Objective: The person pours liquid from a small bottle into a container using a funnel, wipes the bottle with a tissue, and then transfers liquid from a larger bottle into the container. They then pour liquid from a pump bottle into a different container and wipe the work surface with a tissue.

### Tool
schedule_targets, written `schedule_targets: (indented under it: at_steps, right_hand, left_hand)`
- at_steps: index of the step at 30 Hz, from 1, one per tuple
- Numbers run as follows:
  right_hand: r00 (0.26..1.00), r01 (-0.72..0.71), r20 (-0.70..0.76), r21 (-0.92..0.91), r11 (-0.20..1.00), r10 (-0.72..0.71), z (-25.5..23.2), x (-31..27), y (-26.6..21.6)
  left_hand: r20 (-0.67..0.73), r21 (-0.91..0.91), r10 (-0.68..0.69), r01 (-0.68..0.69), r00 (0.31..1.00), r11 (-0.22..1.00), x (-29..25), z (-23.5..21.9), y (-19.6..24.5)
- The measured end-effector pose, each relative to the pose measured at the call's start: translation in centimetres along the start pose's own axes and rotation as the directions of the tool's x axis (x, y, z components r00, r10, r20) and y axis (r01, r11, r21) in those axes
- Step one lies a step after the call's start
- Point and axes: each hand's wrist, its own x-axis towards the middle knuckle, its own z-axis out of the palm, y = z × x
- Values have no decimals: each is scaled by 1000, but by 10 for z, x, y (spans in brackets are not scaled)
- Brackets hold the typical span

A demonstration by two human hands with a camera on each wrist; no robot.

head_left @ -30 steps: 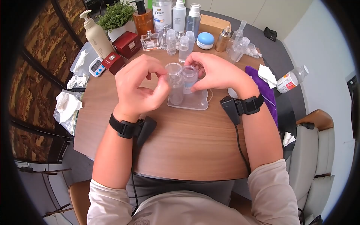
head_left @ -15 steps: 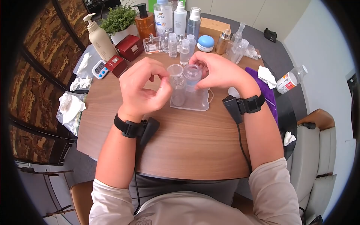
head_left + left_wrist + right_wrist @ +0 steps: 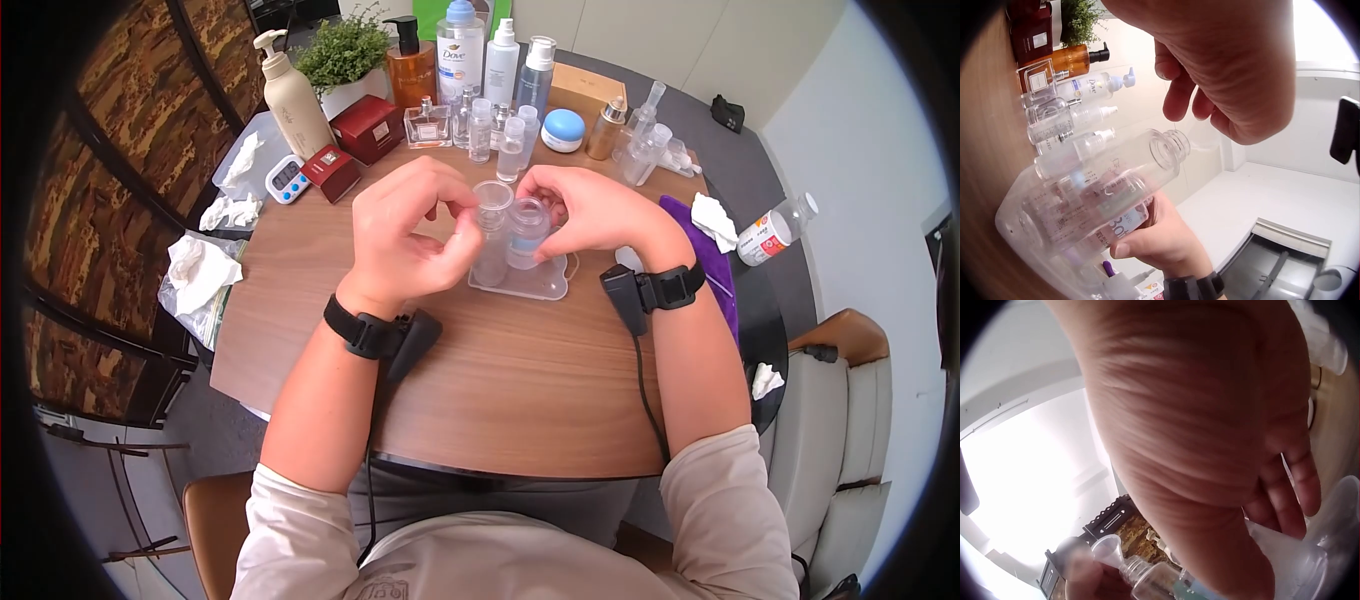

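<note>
A small clear funnel [image 3: 493, 196] stands over the mouth of a clear bottle [image 3: 488, 262]. My left hand [image 3: 415, 230] pinches its rim between thumb and forefinger. In the right wrist view the funnel [image 3: 1108, 550] flares just above the bottle neck [image 3: 1137, 567]. Beside it, my right hand [image 3: 595, 210] holds a second clear bottle [image 3: 525, 243], uncapped, with printing on its side. The left wrist view shows the right thumb [image 3: 1132, 244] against that bottle. Both bottles are over a clear plastic tray [image 3: 520, 287].
Small clear bottles [image 3: 510, 150], perfume [image 3: 428, 127], a blue-lidded jar [image 3: 563, 130] and pump bottles [image 3: 410, 75] line the back. A timer [image 3: 287, 180] and red boxes [image 3: 330, 172] stand left. A purple cloth [image 3: 715, 270] and a labelled bottle [image 3: 768, 235] lie right.
The head view has shifted, so the table and both hands appear further right. The hands keep their hold on the funnel and the bottle, with little movement relative to the tray.
</note>
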Motion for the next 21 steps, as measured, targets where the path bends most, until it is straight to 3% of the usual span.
schedule_targets:
  at_steps: [4,7,9,12,21]
  right_hand:
    - [999,25,-21,-35,999,-25,-5,-4,0]
    - [998,14,-55,8,1000,-14,-9,-6,5]
    - [988,88,-138,84,993,-76,-8,-1,7]
    - [985,69,-158,34,997,-63,-3,1,2]
    - [997,35,-70,20,999,-33,-2,-3,-5]
  left_hand:
    - [-12,21,15,-14,1000,1000,1,0,0]
    - [-19,8,5,-5,1000,1000,2,-1,2]
    - [-17,-2,0,0,1000,1000,1,-2,2]
    - [-15,-6,0,0,1000,1000,2,-3,0]
    - [-19,3,10,-10,1000,1000,2,-2,0]
